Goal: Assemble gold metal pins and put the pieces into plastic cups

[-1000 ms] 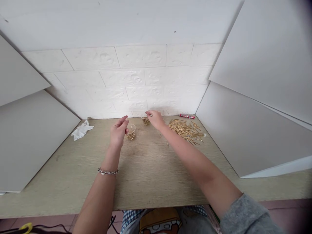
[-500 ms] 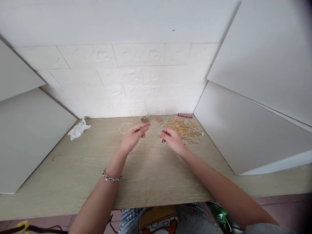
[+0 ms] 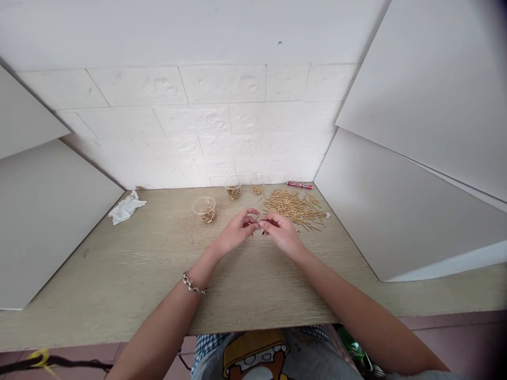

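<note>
Near the middle of the wooden table, my left hand and my right hand meet at the fingertips. Both are closed in a pinch around a small, thin gold-coloured piece, mostly covered by the fingers. Just beyond my right hand lies a loose pile of thin gold-coloured rods. A clear round cup with small gold pieces in it stands beyond my left hand. Two more clear cups with gold pieces, one and a smaller one, are close to the wall.
A red marker-like tube lies at the back right by the wall. Crumpled white tissue is at the back left. Grey-white panels rise on the left and right, with a white brick-patterned wall behind.
My left hand has moved right and slightly down, away from the front clear cup, and now meets my right hand at the fingertips. The camera view has shifted slightly.
</note>
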`<state>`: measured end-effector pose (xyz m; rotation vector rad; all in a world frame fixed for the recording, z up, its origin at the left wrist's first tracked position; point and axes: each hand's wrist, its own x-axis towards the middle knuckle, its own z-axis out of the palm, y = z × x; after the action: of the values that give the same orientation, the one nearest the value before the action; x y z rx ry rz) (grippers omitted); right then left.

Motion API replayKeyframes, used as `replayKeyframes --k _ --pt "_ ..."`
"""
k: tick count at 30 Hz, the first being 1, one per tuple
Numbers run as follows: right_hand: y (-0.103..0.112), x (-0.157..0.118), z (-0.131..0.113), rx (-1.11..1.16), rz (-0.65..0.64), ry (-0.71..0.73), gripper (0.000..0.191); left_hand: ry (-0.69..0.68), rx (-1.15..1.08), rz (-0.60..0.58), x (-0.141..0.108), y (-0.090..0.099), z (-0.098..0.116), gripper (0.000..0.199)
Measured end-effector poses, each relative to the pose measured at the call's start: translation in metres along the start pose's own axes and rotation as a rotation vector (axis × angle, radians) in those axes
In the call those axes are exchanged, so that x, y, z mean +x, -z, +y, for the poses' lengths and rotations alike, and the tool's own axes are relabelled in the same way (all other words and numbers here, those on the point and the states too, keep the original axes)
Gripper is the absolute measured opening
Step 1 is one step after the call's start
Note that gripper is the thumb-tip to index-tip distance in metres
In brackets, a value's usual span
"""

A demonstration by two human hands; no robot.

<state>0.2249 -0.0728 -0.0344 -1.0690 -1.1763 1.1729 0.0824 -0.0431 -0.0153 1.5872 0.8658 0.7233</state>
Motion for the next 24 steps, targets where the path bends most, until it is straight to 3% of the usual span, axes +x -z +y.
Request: replayKeyframes --k 10,14,19,24 --pt "0.0005 -0.0015 0.0019 -0.163 -0.051 0.026 0.013 -0.013 0.041 -0.028 -0.0021 0.0045 0.0022 0.034" --pt "0.0002 -0.0033 0.0005 -0.178 -0.030 0.050 0.014 0.010 0.025 -0.006 -0.0030 0.0041 0.0034 0.026" --pt "0.0027 -0.0026 0.0028 -0.160 -0.036 0.077 0.017 0.083 -0.027 -0.126 -0.0037 0.0009 0.0035 0.036" --pt "0.0023 -0.0020 0.0049 -0.145 -0.006 0.087 0.016 0.074 -0.050 -0.079 -0.0031 -0.0017 0.0061 0.029"
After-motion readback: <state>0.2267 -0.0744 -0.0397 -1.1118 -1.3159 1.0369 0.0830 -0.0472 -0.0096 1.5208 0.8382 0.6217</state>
